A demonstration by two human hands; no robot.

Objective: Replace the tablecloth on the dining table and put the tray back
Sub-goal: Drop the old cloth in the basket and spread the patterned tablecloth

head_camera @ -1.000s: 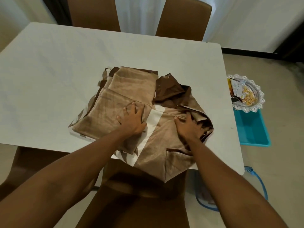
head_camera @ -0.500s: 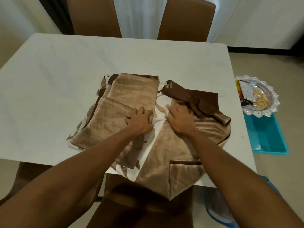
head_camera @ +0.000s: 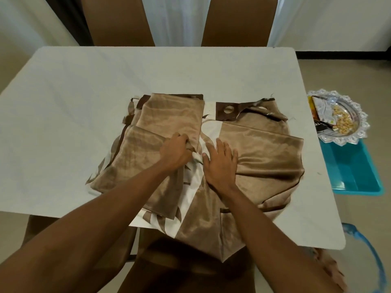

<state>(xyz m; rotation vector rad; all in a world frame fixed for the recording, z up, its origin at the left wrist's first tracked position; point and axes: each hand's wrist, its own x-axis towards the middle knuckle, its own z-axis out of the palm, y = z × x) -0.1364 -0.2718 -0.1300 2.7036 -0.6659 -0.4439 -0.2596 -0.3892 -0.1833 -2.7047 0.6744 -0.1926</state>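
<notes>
Tablecloth (head_camera: 260,149) sits half-unfolded at the near edge of the table (head_camera: 84,92), one corner hanging off. Left hand (head_camera: 175,153) pinches a fold, right hand (head_camera: 220,163) presses flat, fingers spread. Looks slippery, so a hard tug could drag it off. Tray (head_camera: 359,111) sits far right, off the table.

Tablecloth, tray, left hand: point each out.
tablecloth (head_camera: 264,149): head view, tan panel on its right side.
tray (head_camera: 364,123): head view, scalloped right rim.
left hand (head_camera: 174,152): head view, back of the hand.
</notes>
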